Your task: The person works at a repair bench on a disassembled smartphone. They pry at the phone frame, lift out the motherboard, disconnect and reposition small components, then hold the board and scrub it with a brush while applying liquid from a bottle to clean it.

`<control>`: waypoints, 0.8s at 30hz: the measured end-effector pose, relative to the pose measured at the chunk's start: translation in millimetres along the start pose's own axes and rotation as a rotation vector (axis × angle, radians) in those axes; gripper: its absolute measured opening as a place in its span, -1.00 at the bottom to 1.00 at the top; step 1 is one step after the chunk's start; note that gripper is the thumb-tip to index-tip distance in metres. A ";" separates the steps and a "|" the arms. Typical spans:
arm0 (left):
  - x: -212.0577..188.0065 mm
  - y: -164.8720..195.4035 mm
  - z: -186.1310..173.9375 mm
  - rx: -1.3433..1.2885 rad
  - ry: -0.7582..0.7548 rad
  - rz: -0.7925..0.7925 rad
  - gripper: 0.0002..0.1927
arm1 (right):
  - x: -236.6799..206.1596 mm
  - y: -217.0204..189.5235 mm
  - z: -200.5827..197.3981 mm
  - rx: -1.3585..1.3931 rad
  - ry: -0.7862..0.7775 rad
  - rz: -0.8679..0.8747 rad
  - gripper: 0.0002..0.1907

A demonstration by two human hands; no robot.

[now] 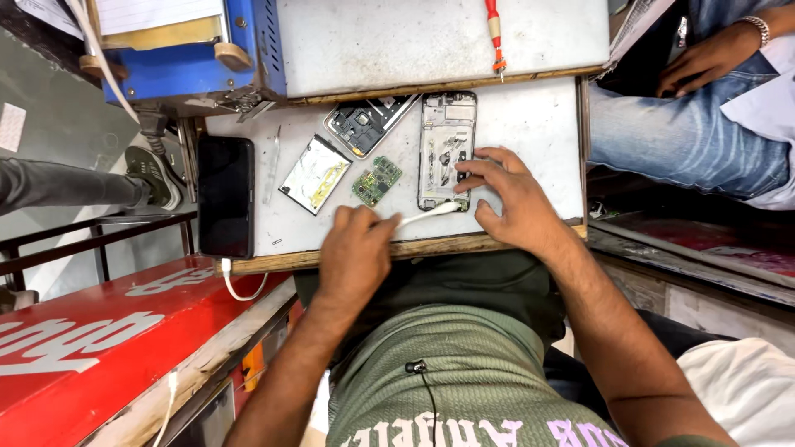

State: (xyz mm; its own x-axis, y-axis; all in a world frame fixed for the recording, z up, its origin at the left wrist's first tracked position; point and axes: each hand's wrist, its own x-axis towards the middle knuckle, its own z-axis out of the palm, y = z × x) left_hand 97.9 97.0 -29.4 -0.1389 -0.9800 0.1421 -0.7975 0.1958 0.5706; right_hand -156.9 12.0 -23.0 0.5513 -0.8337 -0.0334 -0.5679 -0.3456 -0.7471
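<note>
— Over at three o'clock on the bench, right hand pins the opened phone frame, fingers spread.

— Left hand fingers clamped on the white tool; a slip could gouge components, I'd say.

A grey counter is edged in wood; an opened phone frame, green circuit board, battery and black phone are laid on it.
</note>
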 end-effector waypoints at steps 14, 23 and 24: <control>5.9 -0.1 2.9 0.028 0.026 0.045 -0.68 | 4.4 4.7 6.1 -0.003 0.047 -0.008 -0.43; 8.4 5.6 6.6 0.037 -0.002 0.038 -0.68 | 1.8 5.5 0.6 0.129 0.072 0.052 -0.43; 9.9 7.0 6.8 0.034 -0.018 0.034 -0.69 | 2.0 5.8 1.0 0.146 0.064 0.079 -0.44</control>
State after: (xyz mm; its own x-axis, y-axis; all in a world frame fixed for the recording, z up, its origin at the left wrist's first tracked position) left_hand 87.0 88.4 -29.4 -0.1762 -0.9734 0.1465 -0.8114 0.2279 0.5382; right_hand -158.4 8.7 -28.0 0.4660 -0.8830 -0.0565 -0.5104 -0.2161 -0.8324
